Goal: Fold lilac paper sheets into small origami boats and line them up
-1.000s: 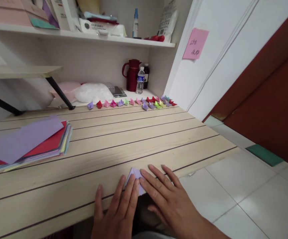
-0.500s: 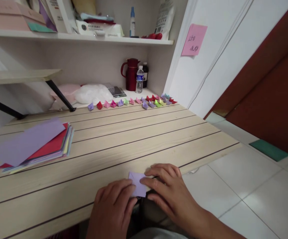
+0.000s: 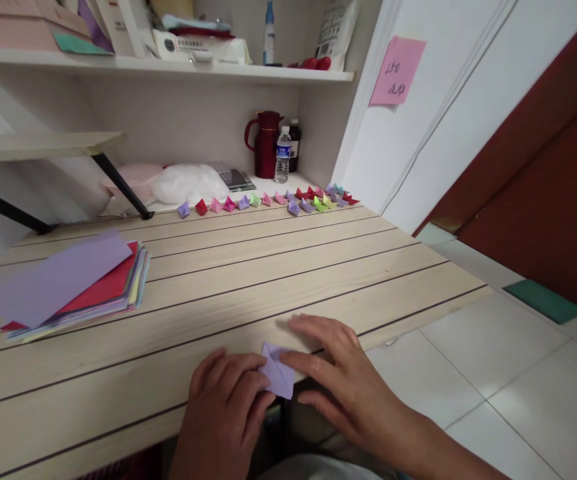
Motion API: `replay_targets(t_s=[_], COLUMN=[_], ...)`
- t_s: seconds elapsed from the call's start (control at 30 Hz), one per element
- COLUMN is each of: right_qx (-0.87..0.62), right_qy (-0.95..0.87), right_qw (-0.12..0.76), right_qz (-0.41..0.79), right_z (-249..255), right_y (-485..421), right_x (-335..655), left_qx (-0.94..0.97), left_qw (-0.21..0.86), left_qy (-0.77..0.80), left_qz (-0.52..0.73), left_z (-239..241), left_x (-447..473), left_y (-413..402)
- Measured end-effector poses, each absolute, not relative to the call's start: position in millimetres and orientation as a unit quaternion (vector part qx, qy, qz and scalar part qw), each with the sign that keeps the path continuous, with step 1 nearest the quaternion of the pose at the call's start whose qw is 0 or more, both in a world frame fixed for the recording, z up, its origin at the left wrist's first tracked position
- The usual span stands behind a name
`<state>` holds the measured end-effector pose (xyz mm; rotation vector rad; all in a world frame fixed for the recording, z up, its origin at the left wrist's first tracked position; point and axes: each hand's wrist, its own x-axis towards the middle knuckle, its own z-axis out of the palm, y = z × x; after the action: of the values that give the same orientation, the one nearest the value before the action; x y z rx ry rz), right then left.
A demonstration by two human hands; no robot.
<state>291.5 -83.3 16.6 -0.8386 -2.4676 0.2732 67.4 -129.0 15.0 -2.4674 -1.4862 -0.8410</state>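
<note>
A small square of folded purple paper (image 3: 277, 375) lies at the front edge of the wooden desk, with crease lines across its face. My left hand (image 3: 228, 393) pinches its left side between thumb and fingers. Fingers of my right hand (image 3: 341, 373) are spread; the index fingertip touches the top of the paper near its upper right, and the thumb is apart from it. Off to the left, a stack of coloured paper (image 3: 103, 290) has a loose purple sheet (image 3: 58, 277) lying askew on top.
Several small folded paper boats (image 3: 228, 204) stand in a row along the desk's back edge. Behind them are a dark red jug (image 3: 267, 147), a water bottle (image 3: 282, 157) and a white plastic bag (image 3: 188, 183). A small raised shelf (image 3: 43, 145) stands at left on black legs.
The purple paper has turned a little, and a diagonal flap edge now shows on it. My right hand's fingers have spread and lifted partly off it. The view has shifted slightly.
</note>
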Motion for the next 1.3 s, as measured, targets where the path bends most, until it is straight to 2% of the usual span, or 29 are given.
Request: replay_targets(t_s=[0.07,0.23,0.37,1.0,1.13,1.3], right_qx=[-0.301,-0.322,-0.332,-0.315,-0.314,-0.35], right_qy=[-0.913,-0.888,-0.886,-0.886,-0.886,-0.867], right_qw=[0.249,0.288,0.275,0.263,0.276,0.304], right_qz=[0.119,0.158,0.169,0.214,0.203,0.181], right_z=[16.3,15.6,20.2,23.0,22.4,18.3], right_y=[-82.2,-81.0,-76.9,-59.9,-60.5,-67.0], right_x=[291.2,285.7,280.1,282.1,280.6,270.9], left_qx=[-0.821,-0.826,-0.819,-0.709,-0.716,-0.73], left_qw=[0.065,0.074,0.07,-0.151,-0.129,-0.017], left_qy=[-0.498,-0.481,-0.494,-0.61,-0.6,-0.574], left_qz=[-0.272,-0.286,-0.282,-0.321,-0.334,-0.371], left_z=[15.1,11.4,11.6,12.8,11.1,11.6], left_x=[66.2,62.9,65.2,67.7,68.7,74.9], left_y=[-129.5,-131.1,-130.3,-127.5,-125.5,-120.5])
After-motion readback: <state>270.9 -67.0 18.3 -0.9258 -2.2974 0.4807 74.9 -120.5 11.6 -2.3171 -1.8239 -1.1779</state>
